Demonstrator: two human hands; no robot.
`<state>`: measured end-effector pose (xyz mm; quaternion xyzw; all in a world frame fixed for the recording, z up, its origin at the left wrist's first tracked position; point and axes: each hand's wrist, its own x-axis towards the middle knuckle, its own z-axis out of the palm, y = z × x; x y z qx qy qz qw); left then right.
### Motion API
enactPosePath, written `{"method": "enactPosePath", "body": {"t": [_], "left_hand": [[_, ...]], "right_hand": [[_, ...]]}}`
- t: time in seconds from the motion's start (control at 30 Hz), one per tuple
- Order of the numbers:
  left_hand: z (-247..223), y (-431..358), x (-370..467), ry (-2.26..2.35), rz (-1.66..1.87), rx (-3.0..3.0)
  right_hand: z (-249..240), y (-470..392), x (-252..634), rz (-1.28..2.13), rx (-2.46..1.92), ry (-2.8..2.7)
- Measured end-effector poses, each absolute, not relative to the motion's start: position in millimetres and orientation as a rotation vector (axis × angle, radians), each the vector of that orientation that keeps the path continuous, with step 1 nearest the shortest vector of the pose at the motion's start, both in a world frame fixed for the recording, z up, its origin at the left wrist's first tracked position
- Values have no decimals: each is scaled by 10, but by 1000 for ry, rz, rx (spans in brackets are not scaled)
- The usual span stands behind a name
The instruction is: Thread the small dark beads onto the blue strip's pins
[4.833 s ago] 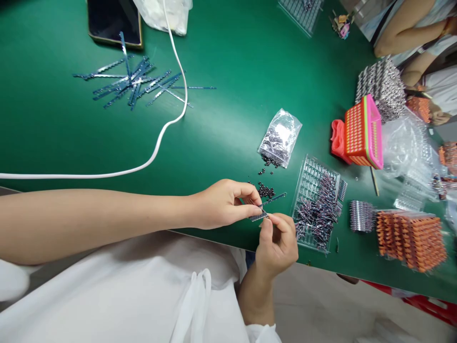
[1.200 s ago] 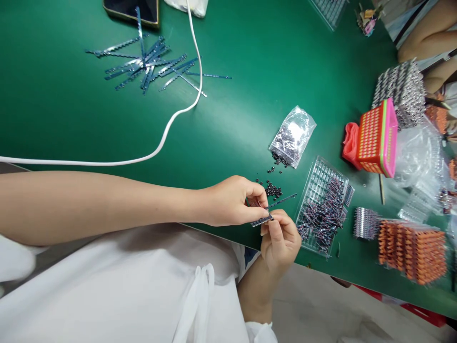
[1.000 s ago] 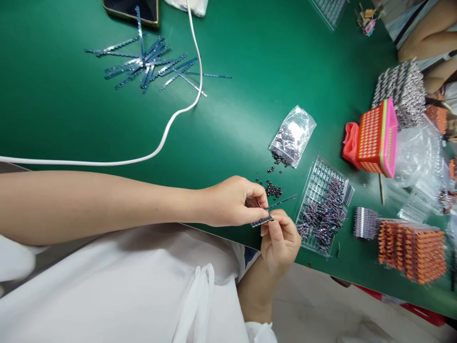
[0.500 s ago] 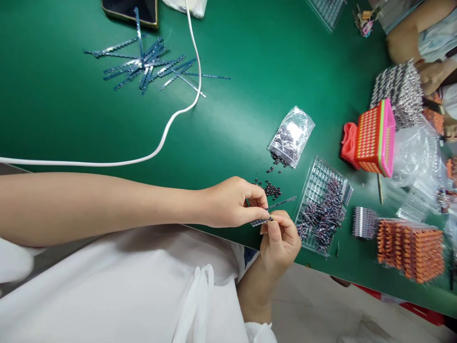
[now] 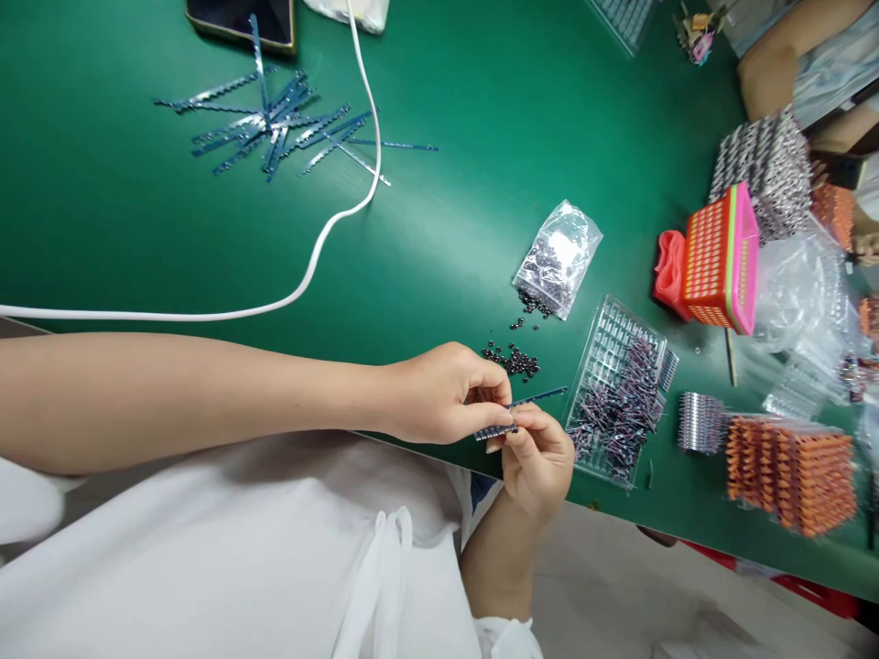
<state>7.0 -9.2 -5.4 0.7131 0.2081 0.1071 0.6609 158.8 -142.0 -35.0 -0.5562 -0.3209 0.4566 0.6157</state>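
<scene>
My left hand [image 5: 450, 394] is closed around a narrow, dark blue-grey notched strip [image 5: 493, 431], pinched between thumb and fingers. A thin blue strip end [image 5: 546, 394] pokes out to the right beyond its fingertips. My right hand [image 5: 537, 455] meets the left at the strip, thumb and forefinger pressed together around something tiny and dark that I cannot make out. Just above the hands lies a loose pile of small shiny black beads [image 5: 518, 361]. More of them spill from a clear plastic bag [image 5: 559, 259]. Right of my right hand is a clear ridged tray [image 5: 599, 346] heaped with thin dark leaded parts [image 5: 622, 412].
Blue metallic strips [image 5: 275, 128] lie piled near a phone [image 5: 240, 23] at upper left. A white cable [image 5: 316, 265] crosses the table. At right are a red-and-pink basket [image 5: 714, 261], stacked orange parts [image 5: 789, 471] and grey stacks [image 5: 765, 169]. Another person's arm [image 5: 775, 73] shows at upper right.
My fingertips have shifted slightly left and down, with the strip showing more beneath the left thumb. The whole view has shifted a little. At upper right the other person's hand has moved.
</scene>
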Motion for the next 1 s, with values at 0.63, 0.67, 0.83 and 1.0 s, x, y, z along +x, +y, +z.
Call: {"method": "enactPosePath", "body": {"t": [0.63,0.67,0.83,1.0], "left_hand": [[-54,-89,63,412,275,1644],[-52,-86,63,405,272,1647],[-57,-71,68,424,237,1654],[-71,-72,70,440,235,1678]], "right_hand": [[-354,-1412,1607,1094,-1316,-685],[-351,-1409,1611,1112,-1312,-682],[-338,-1399,1622,1172,-1332,-683],[-338,-1402,1615,1140,-1378,-667]]}}
